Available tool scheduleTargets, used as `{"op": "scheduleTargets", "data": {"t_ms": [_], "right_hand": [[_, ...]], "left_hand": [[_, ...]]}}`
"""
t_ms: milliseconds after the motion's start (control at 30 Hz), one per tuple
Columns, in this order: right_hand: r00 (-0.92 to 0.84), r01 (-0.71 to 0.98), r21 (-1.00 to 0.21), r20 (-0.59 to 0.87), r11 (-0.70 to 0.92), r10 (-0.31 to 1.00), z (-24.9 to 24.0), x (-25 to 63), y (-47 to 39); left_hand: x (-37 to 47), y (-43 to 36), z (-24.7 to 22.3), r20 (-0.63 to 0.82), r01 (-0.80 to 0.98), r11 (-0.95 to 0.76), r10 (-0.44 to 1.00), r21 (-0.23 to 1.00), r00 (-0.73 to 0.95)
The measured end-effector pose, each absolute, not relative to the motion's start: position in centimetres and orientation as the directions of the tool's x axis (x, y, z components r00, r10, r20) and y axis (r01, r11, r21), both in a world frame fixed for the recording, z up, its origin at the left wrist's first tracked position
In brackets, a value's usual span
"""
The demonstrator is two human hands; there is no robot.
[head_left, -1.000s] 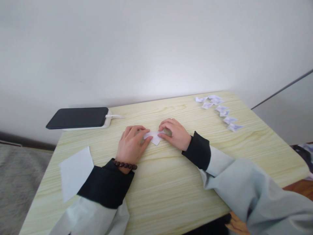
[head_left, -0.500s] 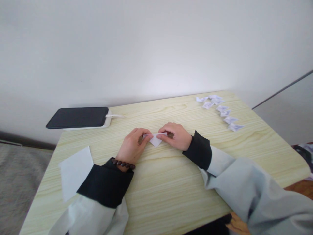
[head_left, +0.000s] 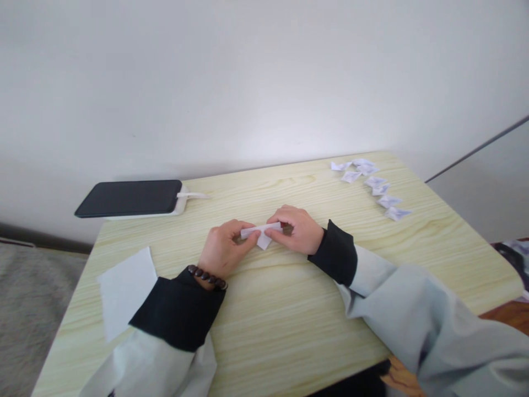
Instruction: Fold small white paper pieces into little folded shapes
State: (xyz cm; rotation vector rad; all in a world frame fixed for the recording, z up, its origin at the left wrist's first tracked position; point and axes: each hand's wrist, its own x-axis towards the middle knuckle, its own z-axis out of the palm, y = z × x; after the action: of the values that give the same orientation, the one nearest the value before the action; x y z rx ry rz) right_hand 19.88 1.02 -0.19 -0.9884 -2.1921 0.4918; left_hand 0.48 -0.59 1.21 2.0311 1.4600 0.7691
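From where I stand, the white wall (head_left: 264, 82) rises beyond the fingers of both hands, and the pale wood-grain surface (head_left: 281, 325) spreads out around and beneath them. Grey sleeves with black cuffs (head_left: 334, 253) come in from the near side, behind the fingers. Farther off to their left, a black smartphone (head_left: 130, 198) lies on a white block (head_left: 181, 207). A blank paper sheet (head_left: 128, 292) rests left of the left fingers and nearer the person, running up to the cuff. The left hand (head_left: 223, 248) has thumb and fingers clamped on one end of a small folded paper (head_left: 264, 242); the right hand (head_left: 301, 229) pinches the other end, so the piece stretches between the two, a point hanging down. Behind the left fingers, a dark beaded bracelet (head_left: 207, 277) circles the wrist. A short white cable (head_left: 195, 195) pokes from the phone toward the fingers. Well right of the fingers and farther off, little origami figures (head_left: 388, 202) straggle in a line, some touching.
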Motion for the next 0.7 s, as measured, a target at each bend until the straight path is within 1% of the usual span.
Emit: {"op": "scheduleTargets", "data": {"t_ms": [133, 300, 400, 500, 600, 700], "right_hand": [[-0.505, 0.491, -0.565, 0.436, 0.663, 0.745, -0.2, 19.8, 1.0], [-0.543, 0.428, -0.580, 0.448, 0.694, 0.710, -0.2, 19.7, 0.8], [-0.543, 0.427, -0.578, 0.451, 0.696, 0.708, -0.2, 19.7, 0.8], [-0.538, 0.422, -0.587, 0.451, 0.691, 0.712, -0.1, 20.0, 1.0], [-0.571, 0.397, -0.632, 0.398, 0.666, 0.718, 0.0, 20.4, 1.3], [-0.603, 0.388, -0.672, 0.332, 0.630, 0.726, 0.0, 20.9, 1.6]], "left_hand": [[0.5, -0.6, 1.2, 0.178, 0.629, -0.324, 0.942, 0.707, 0.285], [0.7, -0.7, 1.0, 0.198, 0.640, -0.351, 0.933, 0.684, 0.300], [0.6, -0.7, 1.1, 0.185, 0.661, -0.343, 0.936, 0.668, 0.300], [0.2, -0.5, 1.2, 0.136, 0.675, -0.321, 0.940, 0.665, 0.313], [-0.4, -0.2, 1.4, 0.071, 0.640, -0.314, 0.924, 0.702, 0.376], [-0.7, 0.1, 1.6, 0.056, 0.575, -0.341, 0.889, 0.744, 0.455]]}}
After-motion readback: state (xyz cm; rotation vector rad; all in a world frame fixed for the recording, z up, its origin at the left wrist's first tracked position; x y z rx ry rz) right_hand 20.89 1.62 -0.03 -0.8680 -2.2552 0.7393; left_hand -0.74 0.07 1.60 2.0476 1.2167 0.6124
